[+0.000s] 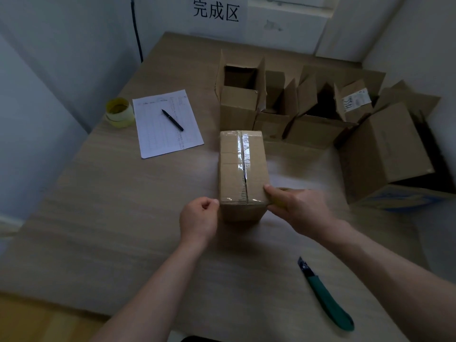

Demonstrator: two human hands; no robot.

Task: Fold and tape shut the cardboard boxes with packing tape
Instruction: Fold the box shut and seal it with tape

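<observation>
Cardboard lay everywhere on the pale wood-grain table [98, 218]: a cluster of open brown cardboard boxes [308, 107] with raised flaps stood at the far right, untaped. Near the middle stood the closed brown cardboard box [243, 169], a strip of clear packing tape [244, 149] running along its top seam from the far end, with a second strip across the near edge. The step in hand looked like taping that near edge. The right hand [296, 206] was curled round a yellowish tape roll, mostly hidden, at the box's near right corner. The left hand [198, 218] pinched something at the near left corner, likely the tape's free end, though too small to tell. The next move probably called for pressing the strip flat and cutting it; the green-handled utility knife [325, 294] lay near right. A spare yellow-cored tape roll [119, 112] sat far left, beside a printed white sheet [167, 123] with a black pen [172, 119].
</observation>
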